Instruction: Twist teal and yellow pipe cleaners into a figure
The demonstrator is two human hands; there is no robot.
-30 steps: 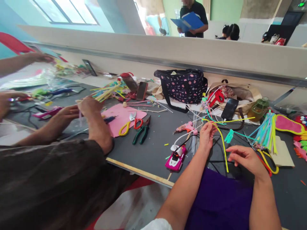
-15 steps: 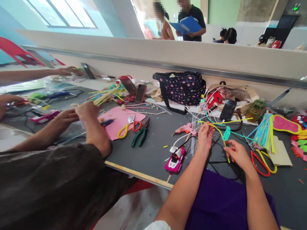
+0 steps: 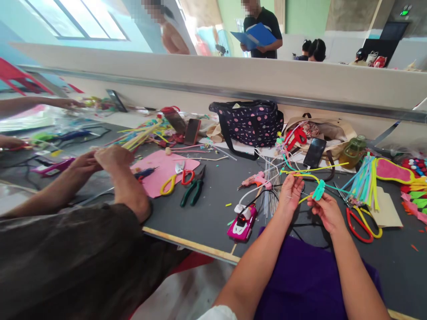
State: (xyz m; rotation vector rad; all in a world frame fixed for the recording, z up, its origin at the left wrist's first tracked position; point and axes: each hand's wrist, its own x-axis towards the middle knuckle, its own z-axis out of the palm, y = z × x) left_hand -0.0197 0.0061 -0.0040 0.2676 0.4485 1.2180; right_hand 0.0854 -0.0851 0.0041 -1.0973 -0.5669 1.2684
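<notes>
Fingers of both hands now pinch the thin yellow pipe-cleaner stem (image 3: 308, 177): the right hand (image 3: 325, 211) has closed in beside the left hand (image 3: 291, 192), just right of the pink toy car (image 3: 242, 222), bending begun.

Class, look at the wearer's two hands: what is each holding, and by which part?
The left hand pinches a yellow pipe cleaner near its bend; the right hand grips its lower end beside the teal piece.

No lettering, label, brand or number is legible anywhere on the table (image 3: 213, 209), and the one sign, a small green lit panel (image 3: 404, 12) high on the far wall, is too small to read.
</notes>
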